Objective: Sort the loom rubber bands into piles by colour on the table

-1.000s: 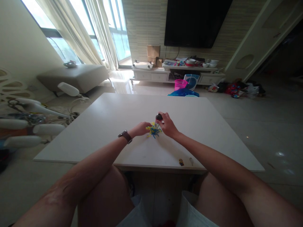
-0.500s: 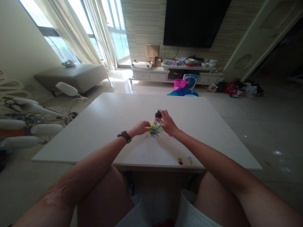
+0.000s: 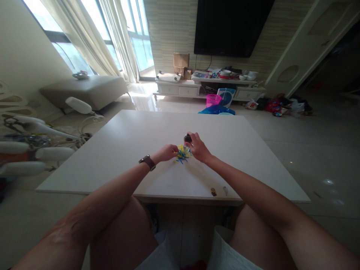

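Mid-frame, a dark-topped object (image 3: 187,138) is clamped by right fingers (image 3: 194,137), strips (image 3: 183,154) are touched by left fingers (image 3: 172,148) (closure unclear), with steadiness needed.

White table (image 3: 126,138), yellow-blue strips (image 3: 182,155), 2 small objects (image 3: 213,192)

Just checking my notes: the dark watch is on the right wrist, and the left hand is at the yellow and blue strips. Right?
Not quite. The head view shows the watch on the left wrist; the left hand is indeed at the yellow and blue strips.
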A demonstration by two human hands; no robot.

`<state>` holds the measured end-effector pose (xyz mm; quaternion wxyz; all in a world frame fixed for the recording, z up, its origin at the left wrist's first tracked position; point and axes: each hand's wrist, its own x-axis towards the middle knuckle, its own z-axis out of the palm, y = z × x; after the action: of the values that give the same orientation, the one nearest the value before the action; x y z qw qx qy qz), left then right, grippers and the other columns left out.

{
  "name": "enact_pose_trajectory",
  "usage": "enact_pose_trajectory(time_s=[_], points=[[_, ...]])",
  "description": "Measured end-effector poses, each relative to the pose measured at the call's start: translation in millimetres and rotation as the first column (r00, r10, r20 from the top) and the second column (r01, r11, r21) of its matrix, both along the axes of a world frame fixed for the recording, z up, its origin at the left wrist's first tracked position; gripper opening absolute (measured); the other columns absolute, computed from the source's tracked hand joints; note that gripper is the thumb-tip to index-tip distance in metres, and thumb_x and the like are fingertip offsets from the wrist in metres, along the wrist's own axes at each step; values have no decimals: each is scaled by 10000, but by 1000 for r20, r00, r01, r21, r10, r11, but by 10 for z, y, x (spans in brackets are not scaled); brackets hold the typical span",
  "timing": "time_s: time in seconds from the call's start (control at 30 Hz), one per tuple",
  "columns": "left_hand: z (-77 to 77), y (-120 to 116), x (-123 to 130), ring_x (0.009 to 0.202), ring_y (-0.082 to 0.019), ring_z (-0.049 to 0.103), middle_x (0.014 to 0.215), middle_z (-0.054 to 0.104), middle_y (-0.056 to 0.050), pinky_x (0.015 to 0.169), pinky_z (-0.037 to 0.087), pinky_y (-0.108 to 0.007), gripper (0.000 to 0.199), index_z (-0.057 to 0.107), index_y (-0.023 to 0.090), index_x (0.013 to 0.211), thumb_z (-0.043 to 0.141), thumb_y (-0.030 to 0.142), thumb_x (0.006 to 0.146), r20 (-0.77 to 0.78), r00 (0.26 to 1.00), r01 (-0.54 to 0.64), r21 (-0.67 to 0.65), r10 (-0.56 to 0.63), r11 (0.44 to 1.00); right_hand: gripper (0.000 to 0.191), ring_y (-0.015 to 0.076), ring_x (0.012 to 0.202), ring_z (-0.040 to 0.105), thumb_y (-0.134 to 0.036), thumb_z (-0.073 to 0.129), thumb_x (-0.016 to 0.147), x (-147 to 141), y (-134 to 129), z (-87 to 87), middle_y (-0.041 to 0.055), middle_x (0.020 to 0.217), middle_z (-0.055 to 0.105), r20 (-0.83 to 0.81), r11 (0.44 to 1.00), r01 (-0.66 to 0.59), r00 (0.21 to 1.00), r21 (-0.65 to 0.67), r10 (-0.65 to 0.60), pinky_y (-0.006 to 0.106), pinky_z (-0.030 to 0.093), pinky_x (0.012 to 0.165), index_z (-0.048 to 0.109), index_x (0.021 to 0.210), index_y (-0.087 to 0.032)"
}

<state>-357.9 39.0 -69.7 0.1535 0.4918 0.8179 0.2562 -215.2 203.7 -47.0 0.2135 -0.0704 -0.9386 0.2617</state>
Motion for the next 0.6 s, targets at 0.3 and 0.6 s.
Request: enact_pose_trajectory(time_s=[0.3,0.6], points=[[26,1,11,826,-203,676,910,759,-67,759,510,-291,220,754,148,908,596,204,764,14,1000,-14,-8,14,1000,476,250,927,624,-315,439,977,-9,22,21,123,1260,508,-4,999,30,1000,32,-30,380,516,808,386,1445,-244],[34,-5,27,805,-202,678,876,759,-68,741,502,-291,217,757,145,880,588,236,778,36,999,-21,-16,21,1000,497,246,868,630,-340,424,982,35,10,26,135,1286,497,63,999,25,998,49,-28,378,517,771,354,1462,-233]])
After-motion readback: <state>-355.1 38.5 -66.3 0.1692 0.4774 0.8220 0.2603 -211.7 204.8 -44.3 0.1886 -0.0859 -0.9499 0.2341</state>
